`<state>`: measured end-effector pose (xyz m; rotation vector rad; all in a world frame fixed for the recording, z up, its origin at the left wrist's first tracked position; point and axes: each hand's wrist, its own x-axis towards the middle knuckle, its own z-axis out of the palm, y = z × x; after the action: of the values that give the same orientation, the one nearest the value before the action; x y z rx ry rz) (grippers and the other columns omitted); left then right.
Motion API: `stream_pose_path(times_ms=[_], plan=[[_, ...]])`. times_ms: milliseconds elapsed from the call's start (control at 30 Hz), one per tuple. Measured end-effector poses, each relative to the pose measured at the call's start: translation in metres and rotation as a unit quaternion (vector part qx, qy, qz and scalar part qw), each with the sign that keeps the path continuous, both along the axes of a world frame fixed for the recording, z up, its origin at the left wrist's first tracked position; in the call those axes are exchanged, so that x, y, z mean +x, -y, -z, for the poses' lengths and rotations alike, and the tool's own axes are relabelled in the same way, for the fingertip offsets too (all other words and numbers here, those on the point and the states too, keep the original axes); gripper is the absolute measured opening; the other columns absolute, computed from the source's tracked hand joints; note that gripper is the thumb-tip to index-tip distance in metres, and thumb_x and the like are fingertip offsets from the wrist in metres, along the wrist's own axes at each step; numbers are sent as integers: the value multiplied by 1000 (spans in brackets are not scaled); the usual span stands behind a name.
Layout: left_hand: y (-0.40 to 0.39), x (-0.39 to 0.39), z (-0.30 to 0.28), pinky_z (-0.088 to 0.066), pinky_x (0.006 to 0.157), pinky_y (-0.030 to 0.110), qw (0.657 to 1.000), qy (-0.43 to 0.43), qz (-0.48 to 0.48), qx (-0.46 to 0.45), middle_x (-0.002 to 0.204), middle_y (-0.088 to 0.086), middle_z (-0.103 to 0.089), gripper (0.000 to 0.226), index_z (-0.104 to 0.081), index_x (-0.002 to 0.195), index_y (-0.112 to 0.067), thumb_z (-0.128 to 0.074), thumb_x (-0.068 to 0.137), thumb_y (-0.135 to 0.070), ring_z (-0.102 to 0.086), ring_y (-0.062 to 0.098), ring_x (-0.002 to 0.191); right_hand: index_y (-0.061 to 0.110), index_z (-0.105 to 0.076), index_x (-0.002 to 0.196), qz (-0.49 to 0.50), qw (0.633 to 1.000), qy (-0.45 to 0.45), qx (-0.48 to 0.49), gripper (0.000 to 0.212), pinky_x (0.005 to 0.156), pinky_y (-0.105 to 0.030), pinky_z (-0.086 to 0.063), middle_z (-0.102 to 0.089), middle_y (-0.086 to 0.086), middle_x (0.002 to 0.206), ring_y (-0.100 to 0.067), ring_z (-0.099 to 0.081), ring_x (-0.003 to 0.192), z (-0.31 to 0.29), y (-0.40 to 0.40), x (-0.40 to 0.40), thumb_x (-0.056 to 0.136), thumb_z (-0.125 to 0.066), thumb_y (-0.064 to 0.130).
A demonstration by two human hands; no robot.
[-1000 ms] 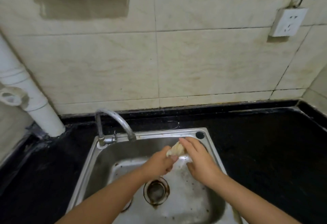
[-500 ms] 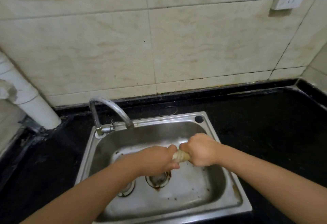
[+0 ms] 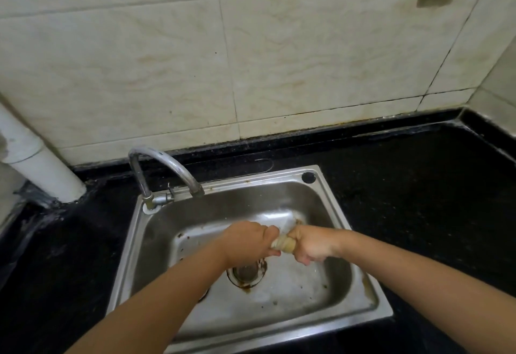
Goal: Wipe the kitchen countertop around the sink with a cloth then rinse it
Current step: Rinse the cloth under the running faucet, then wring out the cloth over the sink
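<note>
Cloth (image 3: 284, 244) is rolled up tight into a short, pale twist, and it is held in the air over the middle of the steel sink (image 3: 360, 250), a bit nearer the back wall of the bowl than the front. Its long way runs from left to right, like a little bridge between two fists. On the left, the left hand (image 3: 247, 240) has its fingers curled hard round the left end of the cloth. On the right, the right hand (image 3: 311, 243) has its fingers curled round the right end the same way. The two hands are almost touching, so only a small bit of cloth shows between them. Both hands are just as near to it, one on each end. It looks like the cloth is being wrung out, so the next twist would turn the fists in opposite ways round that left-to-right line. The drain (image 3: 247, 272) sits right under the left hand, so drips should fall into the bowl. The tap (image 3: 164, 170) stands at the back left corner of the sink, and its spout ends behind and to the left of the hands. I see no water coming from it. The black worktop (image 3: 418, 200) lies all round the sink.
</note>
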<state>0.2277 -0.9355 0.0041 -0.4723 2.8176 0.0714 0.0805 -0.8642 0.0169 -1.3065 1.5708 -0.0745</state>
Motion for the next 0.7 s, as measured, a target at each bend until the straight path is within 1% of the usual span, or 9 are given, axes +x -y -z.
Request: stream_pose_path(times_ms=[100, 200, 267, 333, 367, 433, 500, 600, 700], plan=[[-4, -2, -2, -39, 77, 33, 996, -56, -66, 32, 110, 10, -58, 37, -44, 112, -7, -38, 95, -40, -54, 25, 98, 13, -44, 71, -36, 991, -71, -104, 19, 50, -17, -32, -46, 3, 66, -13, -44, 62, -6, -1, -5, 79, -51, -2], [-5, -1, -5, -40, 75, 30, 968, -171, -122, 137, 101, 5, -54, 34, -50, 108, -9, -49, 91, -39, -52, 20, 91, 18, -40, 86, -66, 953, -183, -234, 17, 56, -22, -33, -61, -7, 92, -19, -56, 80, -10, -4, -9, 84, -55, 10], [-3, 1, -7, -40, 72, 28, 933, -251, -149, 209, 91, 0, -49, 40, -56, 101, -9, -55, 84, -46, -50, 16, 84, 21, -42, 101, -15, 948, -145, -284, 27, 65, -21, -34, -55, 0, 98, -16, -54, 87, -11, -7, -13, 83, -60, 13], [-2, 5, -12, -38, 69, 20, 897, -302, -177, 270, 86, -4, -52, 50, -60, 98, -11, -53, 74, -54, -51, 11, 80, 29, -40, 120, 49, 954, -50, -290, 49, 69, -9, -37, -48, 14, 100, -4, -50, 86, -17, -11, -15, 81, -66, 15], [-3, 7, -15, -38, 67, 15, 879, -320, -192, 298, 85, -6, -54, 46, -60, 99, -13, -56, 74, -51, -52, 9, 78, 34, -39, 120, 79, 956, 1, -282, 52, 73, -6, -39, -47, 18, 100, 1, -50, 87, -20, -13, -15, 81, -67, 15], [-3, 10, -26, -41, 63, 9, 842, -347, -233, 341, 86, -8, -56, 27, -54, 104, -22, -66, 81, -31, -55, 4, 74, 37, -47, 108, 140, 944, 95, -284, 43, 76, -9, -45, -52, 16, 101, 1, -54, 88, -26, -14, -14, 81, -68, 10], [0, 14, -38, -45, 61, 9, 793, -374, -271, 398, 87, -10, -57, 33, -45, 107, -27, -64, 84, -14, -57, -5, 67, 32, -55, 95, 198, 919, 148, -307, 37, 74, -12, -49, -58, 8, 98, -3, -57, 84, -33, -12, -11, 80, -67, 1], [5, 20, -58, -47, 58, 13, 728, -389, -307, 474, 82, -5, -59, 27, -47, 105, -28, -55, 89, -8, -58, -4, 62, 32, -60, 86, 247, 887, 153, -358, 42, 77, -13, -48, -61, 7, 98, -5, -59, 88, -46, -7, -5, 77, -66, -8], [8, 25, -78, -43, 46, 16, 640, -394, -332, 570, 73, 5, -59, 15, -50, 104, -14, -48, 92, -6, -58, 5, 50, 36, -69, 71, 281, 853, 165, -407, 51, 74, -9, -48, -66, 7, 91, 2, -64, 82, -64, -2, 1, 75, -64, -14]])
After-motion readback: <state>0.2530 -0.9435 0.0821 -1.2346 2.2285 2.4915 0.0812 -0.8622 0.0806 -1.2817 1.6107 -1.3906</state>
